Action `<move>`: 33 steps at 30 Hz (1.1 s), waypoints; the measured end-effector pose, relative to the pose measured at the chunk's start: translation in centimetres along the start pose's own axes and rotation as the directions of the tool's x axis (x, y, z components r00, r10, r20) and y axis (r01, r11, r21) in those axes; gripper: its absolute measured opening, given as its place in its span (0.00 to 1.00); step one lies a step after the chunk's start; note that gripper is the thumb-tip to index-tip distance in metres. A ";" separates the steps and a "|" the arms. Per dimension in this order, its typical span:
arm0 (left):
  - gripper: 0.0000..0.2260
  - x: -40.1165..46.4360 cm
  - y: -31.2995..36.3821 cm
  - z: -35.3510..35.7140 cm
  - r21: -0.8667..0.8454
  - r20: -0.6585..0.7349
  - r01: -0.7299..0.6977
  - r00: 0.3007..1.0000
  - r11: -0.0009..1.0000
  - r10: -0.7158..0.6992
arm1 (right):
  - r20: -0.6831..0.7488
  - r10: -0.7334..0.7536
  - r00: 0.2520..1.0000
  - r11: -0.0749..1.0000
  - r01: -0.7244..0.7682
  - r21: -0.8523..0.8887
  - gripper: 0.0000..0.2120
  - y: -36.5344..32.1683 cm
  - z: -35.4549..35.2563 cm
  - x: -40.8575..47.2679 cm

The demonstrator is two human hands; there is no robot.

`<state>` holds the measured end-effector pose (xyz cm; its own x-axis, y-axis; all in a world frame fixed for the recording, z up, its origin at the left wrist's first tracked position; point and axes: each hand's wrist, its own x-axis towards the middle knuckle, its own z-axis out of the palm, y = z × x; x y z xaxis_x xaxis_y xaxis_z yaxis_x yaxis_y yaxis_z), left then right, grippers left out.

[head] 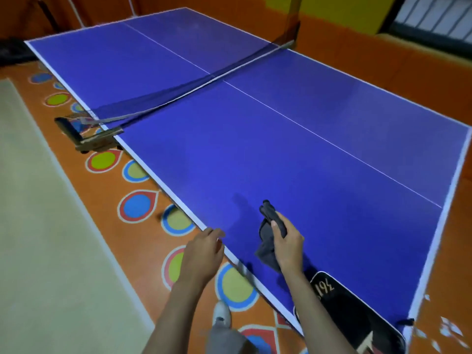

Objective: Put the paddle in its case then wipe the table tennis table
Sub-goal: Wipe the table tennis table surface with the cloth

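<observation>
Cloth (271, 232) hung bunched in your right hand (288, 242), fingers curled round it above the table (281, 139); left hand (204, 254) loose-fingered, held nothing. Case (350, 315) sat near; a careless sweep could have knocked it off.

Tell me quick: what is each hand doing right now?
Left hand: open, fingers loosely bent at the table tennis table edge, holding nothing.
Right hand: fingers gripping a dark grey cloth above the table.
</observation>
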<state>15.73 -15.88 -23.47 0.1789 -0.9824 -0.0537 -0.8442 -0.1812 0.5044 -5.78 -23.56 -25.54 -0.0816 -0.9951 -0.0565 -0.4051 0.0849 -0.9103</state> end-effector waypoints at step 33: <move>0.14 49.0 -1.5 8.9 -0.095 0.296 -0.531 0.793 0.842 0.533 | -0.496 0.316 0.809 0.903 -0.417 -0.105 0.15 1.5 8.6 28.3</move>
<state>21.28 -64.17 -34.49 -0.4577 -0.8886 -0.0288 -0.7577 0.3729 0.5356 -0.89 -51.98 -32.06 -0.6452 -0.7528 -0.1300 -0.4272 0.4966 -0.7555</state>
